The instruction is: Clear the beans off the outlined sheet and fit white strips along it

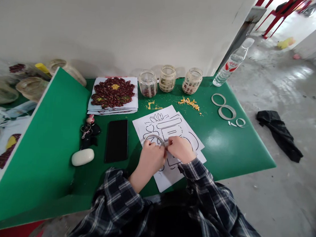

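Note:
My left hand (153,155) is closed around a thin roll of tape (156,136), whose upper rim shows above the knuckles. Against it, my right hand (180,148) is closed in a pinch near the roll's right side; what lies between those fingertips is too small and hidden to make out. Both hands are over sheets of white paper (169,179) printed with black outline drawings, and partly cover them.
On the green table (242,154) are a black phone (117,141), a white oval case (82,157), keys (87,129), a bean picture (113,93), several jars (167,78), corn kernels (189,103), tape rolls (227,113) and a water bottle (232,62). A green divider (35,141) stands left.

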Demonstrator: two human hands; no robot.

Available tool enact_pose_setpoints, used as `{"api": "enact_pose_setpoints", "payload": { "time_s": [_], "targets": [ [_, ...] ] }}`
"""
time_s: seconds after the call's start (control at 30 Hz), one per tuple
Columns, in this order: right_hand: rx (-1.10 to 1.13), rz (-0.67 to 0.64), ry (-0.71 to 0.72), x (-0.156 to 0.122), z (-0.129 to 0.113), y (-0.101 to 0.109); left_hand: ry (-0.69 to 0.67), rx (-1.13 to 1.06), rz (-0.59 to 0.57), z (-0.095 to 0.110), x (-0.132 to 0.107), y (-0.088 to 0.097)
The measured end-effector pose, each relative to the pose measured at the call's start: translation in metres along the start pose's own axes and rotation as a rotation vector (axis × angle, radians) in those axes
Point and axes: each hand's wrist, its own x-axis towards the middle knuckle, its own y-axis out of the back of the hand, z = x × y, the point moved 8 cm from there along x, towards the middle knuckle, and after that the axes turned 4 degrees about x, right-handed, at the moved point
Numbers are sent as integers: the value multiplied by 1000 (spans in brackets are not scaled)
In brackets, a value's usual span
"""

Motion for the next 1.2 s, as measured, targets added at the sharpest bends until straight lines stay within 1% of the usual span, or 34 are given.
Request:
{"api": "enact_pose_setpoints", "payload": {
  "time_s": [0.17, 0.3, 0.37, 0.43, 0.5, 0.57, 0.7, 0.8, 0.93, 1.1, 1.2],
  "targets": [
    [8, 0, -6, -2, -3, 1, -11, -18, 16, 3, -1, 4],
    [22, 4, -1, -1, -2, 3, -30, -83, 53, 4, -5, 12],
    [43, -4, 22, 0, 1, 4, 9, -85, 80, -5, -7, 20],
    [102, -11, 60, 0, 4, 4, 76, -83, 104, -19, -9, 27],
    [225, -28, 97, -1, 9, 3, 128, -107, 115, -31, -10, 34],
    [413, -50, 130, -4, 11, 0, 139, -161, 112, -37, -10, 38],
    [773, -32, 206, -13, 7, 2, 68, -268, 98, -29, -9, 40],
    [902, -38, 225, -20, 0, 5, 14, -309, 103, -21, -10, 40],
    [935, -54, 214, -24, -3, 8, -9, -321, 106, -19, -10, 39],
    [975, -91, 210, -22, 0, 6, -5, -292, 113, -20, -9, 38],
    [955, -82, 215, -22, 1, 6, -9, -274, 120, -19, -9, 38]
  ]
}}
